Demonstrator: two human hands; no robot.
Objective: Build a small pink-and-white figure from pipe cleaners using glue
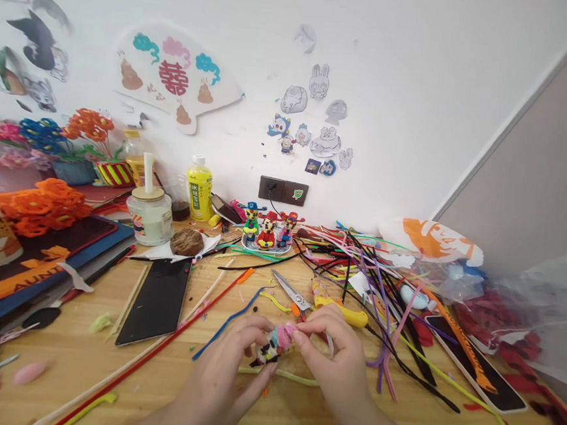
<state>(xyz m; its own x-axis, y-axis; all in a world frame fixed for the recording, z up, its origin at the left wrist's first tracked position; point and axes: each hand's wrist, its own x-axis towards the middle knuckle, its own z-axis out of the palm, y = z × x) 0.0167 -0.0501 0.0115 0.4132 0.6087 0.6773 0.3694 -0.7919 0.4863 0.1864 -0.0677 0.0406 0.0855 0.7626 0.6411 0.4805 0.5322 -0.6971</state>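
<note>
Low in the middle of the wooden table [152,379], both my hands pinch a small fuzzy pipe-cleaner figure [273,344] of pink, black and white. My left hand [231,372] grips it from the left and below, fingers closed. My right hand [336,354] pinches its pink top from the right. Just behind the hands lie scissors [291,292] with orange handles and a yellow-handled tool [344,312]. A blue pipe cleaner [228,323] curves off to the left of my hands.
A heap of several coloured pipe cleaners [381,272] spreads to the right. A black phone [156,301] lies left of centre. A jar [152,215], a yellow bottle [199,193], small figurines [267,231], orange pipe-cleaner flowers [43,203] and plastic bags [516,309] ring the table.
</note>
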